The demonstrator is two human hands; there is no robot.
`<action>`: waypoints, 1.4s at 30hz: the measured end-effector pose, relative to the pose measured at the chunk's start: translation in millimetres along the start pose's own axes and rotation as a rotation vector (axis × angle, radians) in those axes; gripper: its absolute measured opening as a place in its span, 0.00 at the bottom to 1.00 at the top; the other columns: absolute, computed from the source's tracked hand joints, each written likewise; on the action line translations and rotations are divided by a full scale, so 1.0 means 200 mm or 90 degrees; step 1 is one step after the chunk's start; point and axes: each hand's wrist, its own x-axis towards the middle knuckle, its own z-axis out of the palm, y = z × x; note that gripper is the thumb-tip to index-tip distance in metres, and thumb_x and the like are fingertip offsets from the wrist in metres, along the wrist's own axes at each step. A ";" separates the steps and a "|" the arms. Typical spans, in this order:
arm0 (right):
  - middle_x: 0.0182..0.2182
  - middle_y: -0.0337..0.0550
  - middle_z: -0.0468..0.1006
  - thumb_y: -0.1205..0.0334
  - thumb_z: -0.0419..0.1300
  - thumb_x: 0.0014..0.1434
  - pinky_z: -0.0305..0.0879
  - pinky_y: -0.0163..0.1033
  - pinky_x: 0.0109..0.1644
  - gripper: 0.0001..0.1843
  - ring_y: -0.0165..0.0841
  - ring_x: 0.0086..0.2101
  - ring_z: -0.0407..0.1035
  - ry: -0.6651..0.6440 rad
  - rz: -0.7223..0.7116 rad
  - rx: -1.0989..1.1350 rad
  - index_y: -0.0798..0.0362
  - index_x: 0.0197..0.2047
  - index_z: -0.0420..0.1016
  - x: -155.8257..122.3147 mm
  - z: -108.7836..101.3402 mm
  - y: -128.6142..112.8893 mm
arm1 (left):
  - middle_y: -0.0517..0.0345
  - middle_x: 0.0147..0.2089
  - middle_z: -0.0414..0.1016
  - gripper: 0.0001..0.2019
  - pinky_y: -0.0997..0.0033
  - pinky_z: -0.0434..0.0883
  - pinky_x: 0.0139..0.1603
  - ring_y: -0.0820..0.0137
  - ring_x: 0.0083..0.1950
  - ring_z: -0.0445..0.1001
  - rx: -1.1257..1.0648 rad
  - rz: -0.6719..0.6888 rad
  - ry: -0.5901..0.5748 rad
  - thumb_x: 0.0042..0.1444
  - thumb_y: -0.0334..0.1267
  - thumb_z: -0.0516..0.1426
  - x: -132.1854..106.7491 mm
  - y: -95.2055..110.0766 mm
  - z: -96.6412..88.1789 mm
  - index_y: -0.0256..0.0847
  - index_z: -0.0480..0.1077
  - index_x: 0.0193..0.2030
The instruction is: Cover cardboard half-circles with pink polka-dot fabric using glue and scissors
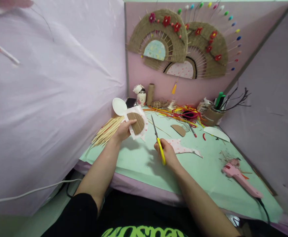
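One half-round of brown cardboard (138,126) lies against a larger piece of white cloth with pink dots (145,124), the pair held up above the left part of the mint-green table (136,161), near the middle of the view. The left hand (123,130) pinches them at their left edge, thumb flat on the cardboard and the other fingers mostly hidden. An uneven margin of cloth shows around the curve, so the step in hand looks like trimming the cloth to the card's shape. The right hand (168,153) is wrapped around the yellow handles of the scissors (160,146), whose blades point up and away, look nearly together, and stand apart from the cloth. The next cut would call for spreading the blades, bringing them to the margin and turning the piece with the left hand, leaving enough cloth to fold over and keeping clear of the thumb. Just beyond the right hand lies a dotted scrap (180,145), with a second cardboard half-round (178,130) behind it. Thin sticks (106,132) are heaped on the left; a pink glue gun (242,179) lies at the right. Two fan-shaped pieces, one on the left (139,38) overlapping one on the right (221,42), hang on the back wall.
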 end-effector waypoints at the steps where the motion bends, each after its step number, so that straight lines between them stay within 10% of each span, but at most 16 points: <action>1: 0.23 0.35 0.66 0.46 0.53 0.56 0.56 0.37 0.31 0.15 0.32 0.26 0.60 0.000 -0.010 -0.007 0.49 0.30 0.61 0.00 0.00 -0.01 | 0.48 0.41 0.80 0.19 0.58 0.73 0.49 0.62 0.40 0.79 0.000 -0.015 -0.013 0.46 0.35 0.64 0.00 0.00 -0.01 0.33 0.74 0.46; 16: 0.27 0.35 0.69 0.50 0.53 0.54 0.57 0.38 0.35 0.12 0.33 0.30 0.62 -0.082 -0.011 -0.059 0.49 0.32 0.63 0.01 -0.04 -0.03 | 0.47 0.36 0.81 0.11 0.66 0.74 0.38 0.64 0.34 0.80 0.049 -0.127 -0.091 0.47 0.33 0.66 -0.03 0.00 -0.08 0.34 0.76 0.39; 42: 0.25 0.36 0.70 0.46 0.56 0.53 0.56 0.38 0.33 0.15 0.33 0.28 0.62 -0.036 0.006 -0.082 0.49 0.30 0.64 0.01 -0.02 0.00 | 0.42 0.43 0.81 0.12 0.58 0.73 0.53 0.60 0.43 0.80 -0.054 -0.144 -0.078 0.56 0.37 0.59 -0.02 -0.06 -0.02 0.32 0.76 0.43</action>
